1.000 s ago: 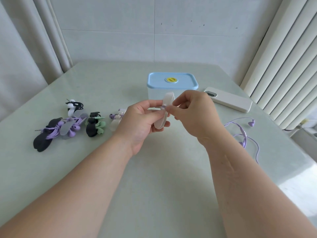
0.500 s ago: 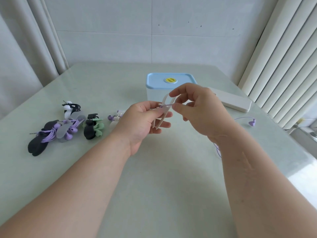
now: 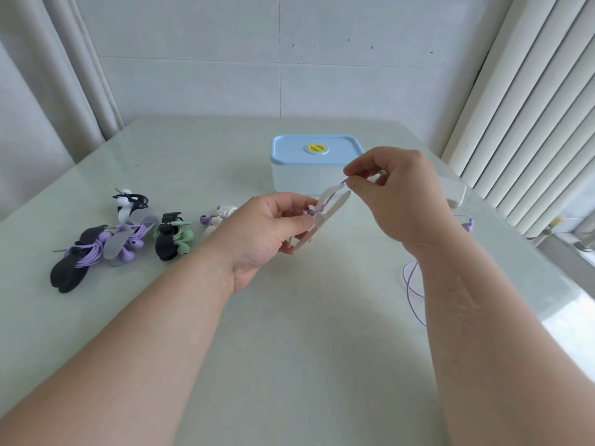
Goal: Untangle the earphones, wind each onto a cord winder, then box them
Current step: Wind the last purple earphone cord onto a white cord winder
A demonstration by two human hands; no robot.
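The left hand (image 3: 267, 230) grips a white cord winder (image 3: 331, 209) by its lower half, fingers curled round it and the thumb pressed over its middle, so the two prongs point toward one o'clock. The right hand (image 3: 396, 194), just at two o'clock from it, pinches the purple cord (image 3: 343, 181) between thumb and forefinger at the tip of the upper prong; the cord runs down that prong to the left thumb. Both hands are held above the pale green bench (image 3: 289, 349). A loose loop (image 3: 410, 284) of purple cord lies on the bench at five o'clock of the right hand, partly hidden by the forearm, and a purple earbud (image 3: 468, 224) lies at three o'clock. At twelve o'clock stands the box (image 3: 302, 178), its blue lid (image 3: 317, 149) on, with a flat white case (image 3: 454, 193) at its three o'clock side. At nine o'clock of the left hand lie wound earphones: a purple set on a white winder (image 3: 215, 220), a green set on a black winder (image 3: 170, 241), two purple sets (image 3: 96, 252) and a white set (image 3: 128, 201).
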